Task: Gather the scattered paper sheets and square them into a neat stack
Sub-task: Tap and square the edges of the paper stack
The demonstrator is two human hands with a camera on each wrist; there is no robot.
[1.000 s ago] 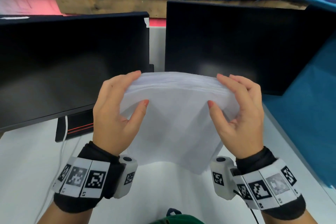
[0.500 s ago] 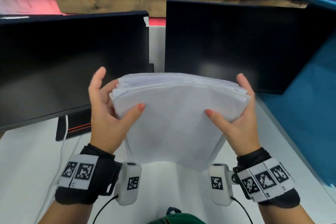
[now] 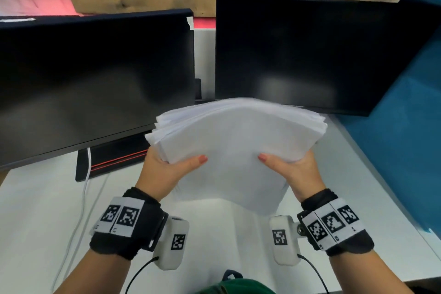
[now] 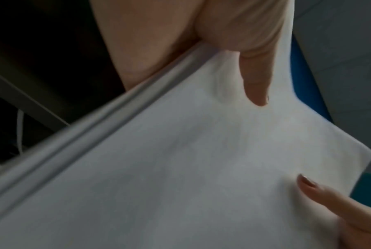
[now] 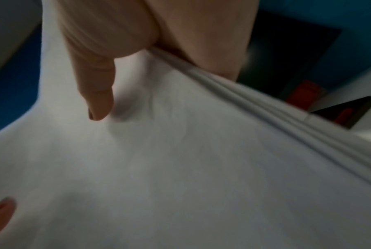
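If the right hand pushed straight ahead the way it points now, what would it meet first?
The right hand grips the paper stack and points forward and slightly left. Going straight on, the stack's far edge would probably reach the right monitor first. Depth is unclear; the gap cannot be judged.

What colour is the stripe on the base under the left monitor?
Red, a thin stripe on the black base; the head view shows it best.
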